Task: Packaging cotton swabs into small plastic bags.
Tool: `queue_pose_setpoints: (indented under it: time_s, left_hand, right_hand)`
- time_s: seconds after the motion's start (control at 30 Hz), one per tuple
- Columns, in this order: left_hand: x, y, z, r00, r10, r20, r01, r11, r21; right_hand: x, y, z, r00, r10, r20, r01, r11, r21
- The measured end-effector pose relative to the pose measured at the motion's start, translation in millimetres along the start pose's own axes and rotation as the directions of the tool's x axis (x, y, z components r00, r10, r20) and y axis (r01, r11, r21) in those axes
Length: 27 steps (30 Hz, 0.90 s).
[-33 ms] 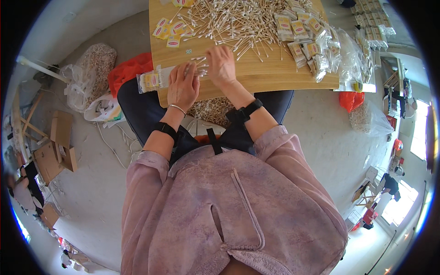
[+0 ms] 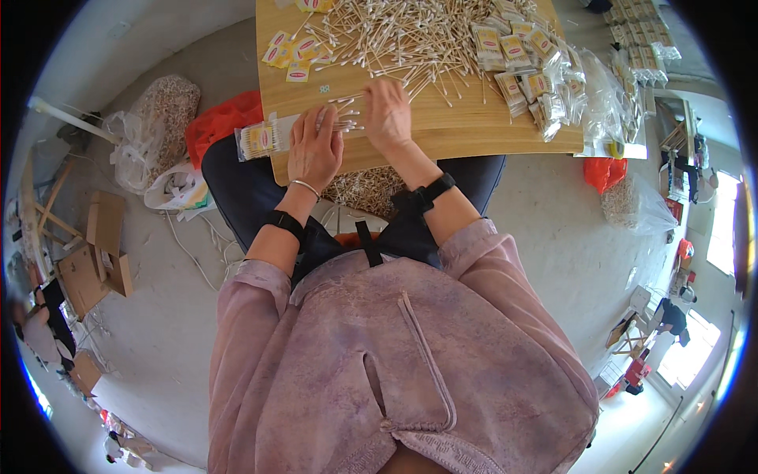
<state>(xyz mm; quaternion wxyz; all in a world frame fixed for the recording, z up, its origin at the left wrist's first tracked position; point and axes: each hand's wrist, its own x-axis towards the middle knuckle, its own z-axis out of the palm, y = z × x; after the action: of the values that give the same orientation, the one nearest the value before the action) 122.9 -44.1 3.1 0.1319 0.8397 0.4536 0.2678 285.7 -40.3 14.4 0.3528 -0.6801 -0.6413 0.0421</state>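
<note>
My left hand (image 2: pixel 316 148) is closed around a small bundle of cotton swabs (image 2: pixel 347 124) at the near edge of the wooden table. Their white tips stick out to the right of its fingers. Just right of it, my right hand (image 2: pixel 387 120) has its fingers curled together, pinching the end of a cotton swab (image 2: pixel 346 99) that points left above the bundle. To the left of my left hand lies a clear packet of swabs with a yellow label (image 2: pixel 257 140). Beyond both hands spreads a large pile of loose swabs (image 2: pixel 403 35).
Filled swab packets (image 2: pixel 545 83) and clear plastic bags (image 2: pixel 604 91) crowd the table's right side. Yellow cards (image 2: pixel 298 73) lie at the left. On the floor are a bag of swabs (image 2: pixel 162 118), a red bag (image 2: pixel 225 118) and cardboard boxes (image 2: pixel 99 257). Other people work farther off.
My right hand has shifted slightly to the right, away from the bundle. A swab now shows between it and my left hand. My left hand has stayed in place.
</note>
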Motion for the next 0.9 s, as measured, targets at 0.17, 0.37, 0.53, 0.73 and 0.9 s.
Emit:
queue_pose_setpoints:
  time_s: [0.17, 0.37, 0.53, 0.73, 0.9]
  left_hand:
    - [6.3, -0.8, 4.0, 0.995, -0.027, -0.092, 0.021, 0.998, -0.062]
    - [3.8, -5.2, 5.6, 0.999, 0.035, -0.018, -0.035, 0.999, 0.008]
    - [5.1, -6.8, 4.2, 0.991, 0.116, -0.069, -0.116, 0.993, -0.002]
    - [5.1, -7.3, 3.9, 0.993, 0.082, -0.084, -0.085, 0.996, -0.026]
    - [3.1, -8.1, 6.0, 0.998, 0.041, -0.051, -0.043, 0.999, -0.027]
  right_hand:
    - [-10.6, 36.5, -14.9, 0.959, 0.277, -0.054, -0.282, 0.941, -0.188]
    - [-6.2, 34.4, -8.0, 0.994, 0.109, -0.001, -0.107, 0.975, -0.194]
    - [-7.7, 23.2, -0.2, 0.998, 0.02, 0.059, -0.017, 0.998, -0.057]
    - [-4.9, 33.5, -4.1, 0.993, 0.109, -0.044, -0.112, 0.99, -0.084]
    - [4.9, 36.3, -4.5, 0.998, 0.008, 0.07, 0.0, 0.993, -0.119]
